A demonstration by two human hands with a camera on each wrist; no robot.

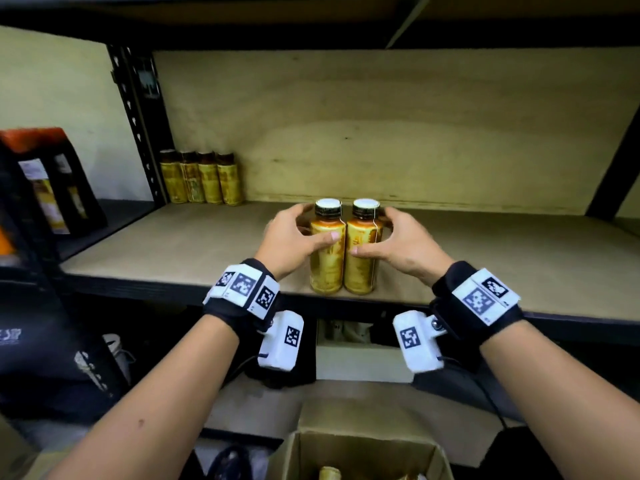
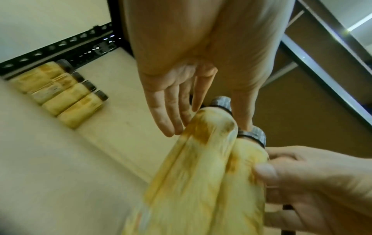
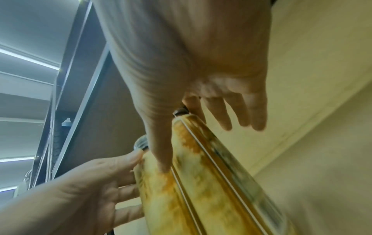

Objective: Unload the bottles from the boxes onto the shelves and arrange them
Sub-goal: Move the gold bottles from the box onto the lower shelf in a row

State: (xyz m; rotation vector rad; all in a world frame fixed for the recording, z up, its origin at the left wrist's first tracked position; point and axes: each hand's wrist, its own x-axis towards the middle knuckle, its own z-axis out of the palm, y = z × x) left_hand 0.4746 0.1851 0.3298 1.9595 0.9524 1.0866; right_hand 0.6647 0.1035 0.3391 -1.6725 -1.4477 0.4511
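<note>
Two amber bottles with white caps stand upright side by side, touching, near the front edge of the wooden shelf [image 1: 485, 258]. My left hand [image 1: 317, 223] grips the left bottle [image 1: 327, 261], thumb across its front, fingers round its back. My right hand [image 1: 373, 232] grips the right bottle [image 1: 363, 268] the same way. The left wrist view shows my left hand [image 2: 207, 128] at the left bottle's [image 2: 193, 182] shoulder, with the right bottle [image 2: 245, 174] beside it. In the right wrist view, my right hand [image 3: 203, 147] holds the right bottle [image 3: 211, 190].
Several like bottles [image 1: 201, 181] stand in a row at the shelf's back left corner, by the black upright post [image 1: 138, 126]. An open cardboard box [image 1: 440, 459] sits below me, with bottle tops showing inside. A dark carton [image 1: 52, 181] stands on the neighbouring shelf at left.
</note>
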